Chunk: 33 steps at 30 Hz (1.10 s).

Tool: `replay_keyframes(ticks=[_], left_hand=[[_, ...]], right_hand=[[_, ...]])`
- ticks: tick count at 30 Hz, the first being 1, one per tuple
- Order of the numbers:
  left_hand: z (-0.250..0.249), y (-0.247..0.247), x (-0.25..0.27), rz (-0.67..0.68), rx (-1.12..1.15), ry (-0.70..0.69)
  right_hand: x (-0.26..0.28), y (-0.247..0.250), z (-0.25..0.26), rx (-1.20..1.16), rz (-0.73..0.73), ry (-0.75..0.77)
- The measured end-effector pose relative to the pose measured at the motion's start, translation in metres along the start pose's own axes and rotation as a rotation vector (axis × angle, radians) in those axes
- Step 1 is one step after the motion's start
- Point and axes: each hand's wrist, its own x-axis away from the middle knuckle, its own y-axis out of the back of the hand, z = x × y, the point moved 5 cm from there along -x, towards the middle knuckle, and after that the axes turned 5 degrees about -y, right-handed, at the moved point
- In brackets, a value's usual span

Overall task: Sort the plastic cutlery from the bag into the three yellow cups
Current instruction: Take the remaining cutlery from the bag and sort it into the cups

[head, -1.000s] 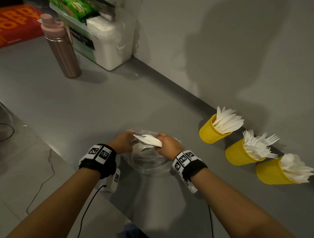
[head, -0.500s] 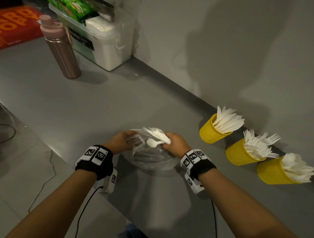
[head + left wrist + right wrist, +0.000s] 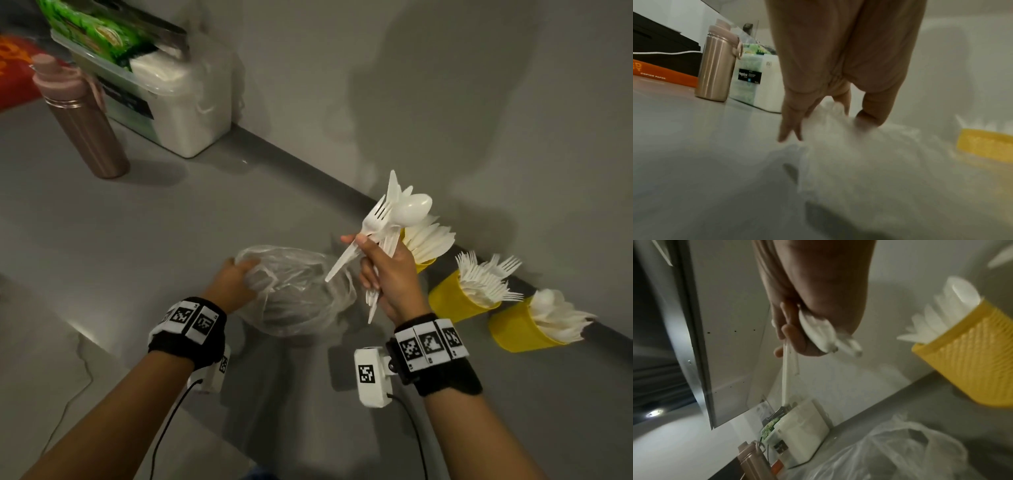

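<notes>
My right hand is raised above the counter and grips a bunch of white plastic cutlery, a fork, a spoon and a knife tip fanning upward, handles sticking out below the fist. The clear plastic bag lies crumpled on the grey counter, and my left hand holds its left edge. Three yellow cups lean by the wall: one with knives, one with forks, one with spoons. The nearest cup is close to my right hand.
A metal bottle with a pink lid stands at the back left beside a white storage box holding green packets. An orange item lies at the far left. Cables trail from both wrist cameras. The wall runs behind the cups.
My right hand has pulled the bunch of cutlery out of the bag and lifted it up and to the right, toward the cups. The left hand has stayed on the bag.
</notes>
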Motion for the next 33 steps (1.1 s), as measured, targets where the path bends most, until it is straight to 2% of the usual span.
replay_keyframes(ticks=[3,5,7,12,16,21,26,33], left_hand=[[-0.032,0.016,0.015,-0.104,0.042,-0.018],[-0.070,0.024,0.030,-0.204,0.184,-0.148],[-0.116,0.022,0.046,-0.203,0.344,-0.316],[-0.213,-0.019,0.083,0.053,0.698,-0.457],[-0.260,-0.059,0.099,0.266,0.722,-0.522],[-0.290,-0.109,0.101,0.423,0.733,-0.503],[-0.327,-0.146,0.107,0.657,0.714,-0.520],[-0.361,-0.177,0.093,0.715,0.743,-0.447]], right_hand=[[0.026,0.018,0.008,0.025,-0.103,-0.034],[0.043,0.033,0.010,0.011,-0.178,-0.060],[0.061,0.047,0.012,-0.014,-0.243,-0.081],[0.105,0.079,0.015,-0.070,-0.350,-0.075],[0.131,0.107,0.012,-0.107,-0.407,-0.071],[0.153,0.147,0.005,-0.068,-0.526,-0.078],[0.171,0.197,0.008,-0.082,-0.606,-0.105],[0.170,0.238,0.019,-0.114,-0.516,-0.134]])
